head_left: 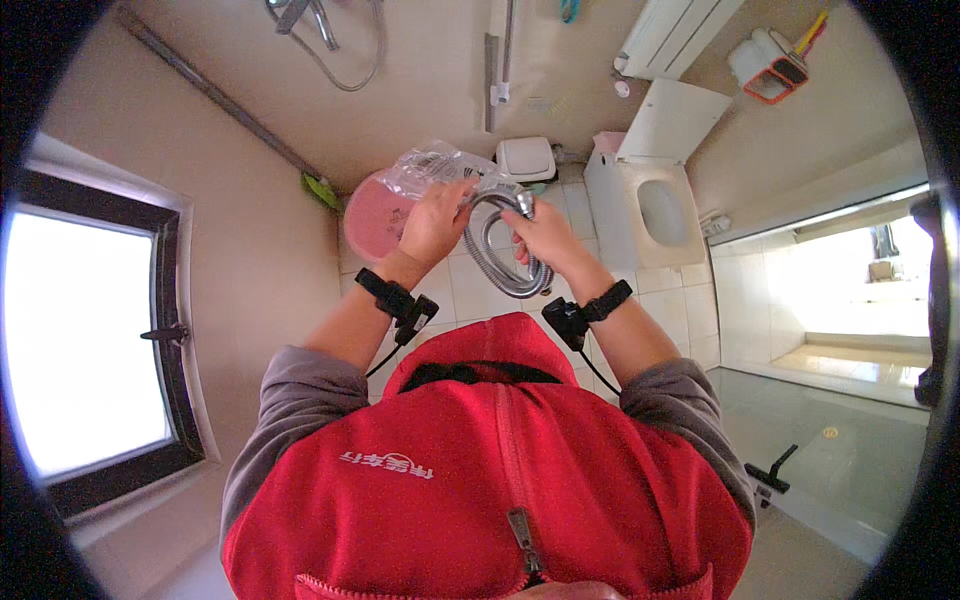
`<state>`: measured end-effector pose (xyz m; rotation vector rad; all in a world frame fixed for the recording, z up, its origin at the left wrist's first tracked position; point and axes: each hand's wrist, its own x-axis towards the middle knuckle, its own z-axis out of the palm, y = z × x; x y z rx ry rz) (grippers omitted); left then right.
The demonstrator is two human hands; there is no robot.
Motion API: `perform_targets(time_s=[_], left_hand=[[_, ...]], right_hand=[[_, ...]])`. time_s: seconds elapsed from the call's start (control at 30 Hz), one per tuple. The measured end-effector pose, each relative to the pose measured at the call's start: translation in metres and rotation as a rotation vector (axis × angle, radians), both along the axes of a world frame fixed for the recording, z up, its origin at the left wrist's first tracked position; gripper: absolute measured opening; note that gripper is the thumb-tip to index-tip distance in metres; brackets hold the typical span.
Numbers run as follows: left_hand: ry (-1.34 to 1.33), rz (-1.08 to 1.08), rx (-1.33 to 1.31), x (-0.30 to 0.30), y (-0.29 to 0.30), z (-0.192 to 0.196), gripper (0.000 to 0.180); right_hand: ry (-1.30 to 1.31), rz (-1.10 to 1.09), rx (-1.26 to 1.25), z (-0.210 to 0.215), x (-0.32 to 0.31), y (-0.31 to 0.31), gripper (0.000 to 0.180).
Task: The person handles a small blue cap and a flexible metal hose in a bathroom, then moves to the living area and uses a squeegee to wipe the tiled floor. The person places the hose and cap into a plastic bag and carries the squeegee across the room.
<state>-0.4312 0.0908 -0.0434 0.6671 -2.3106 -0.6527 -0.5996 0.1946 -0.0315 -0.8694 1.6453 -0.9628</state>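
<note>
Left hand: the left hand (435,222) is gripping a clear plastic bag (430,170), fingers curled over its crumpled edge, held out in front of the chest.
Right hand: the right hand (545,238) is clasping a coiled metal shower hose (500,255) near its end fitting, thumb and fingers wrapped around it.
Hose: it is hanging in a loose loop between the two hands, one end reaching up to the mouth of the bag, above the tiled floor (680,310).
Bag: it is bunching up above the hose, touching the left hand and overlapping a pink basin (372,218) that is sitting on the floor behind it.
Wrists: both are wearing black straps with small devices and trailing cables.
Surroundings: a white toilet (655,205) is standing to the right, a small white bin (526,157) just beyond the hands, a window (85,340) glowing on the left.
Clothing: the person is wearing a red vest (490,480) over grey sleeves.
</note>
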Motion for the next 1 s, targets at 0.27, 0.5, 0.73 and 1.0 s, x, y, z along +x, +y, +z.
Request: perform_targets(time_s=[0.27, 0.5, 0.73, 1.0], left_hand=[[-0.047, -0.024, 0.027, 0.009, -0.005, -0.006, 0.016], [0.131, -0.056, 0.096, 0.016, -0.014, -0.003, 0.010], [0.065, -0.097, 0.015, 0.041, -0.017, -0.001, 0.013], [0.091, 0.077, -0.243, 0.077, -0.024, 0.006, 0.017]], right_hand=[[-0.040, 0.009, -0.119, -0.012, 0.047, -0.014, 0.033], [-0.037, 0.106, -0.003, -0.012, 0.062, -0.034, 0.026], [-0.461, -0.034, -0.003, -0.015, 0.057, -0.042, 0.025], [-0.849, -0.157, -0.134, -0.019, 0.060, -0.043, 0.040]])
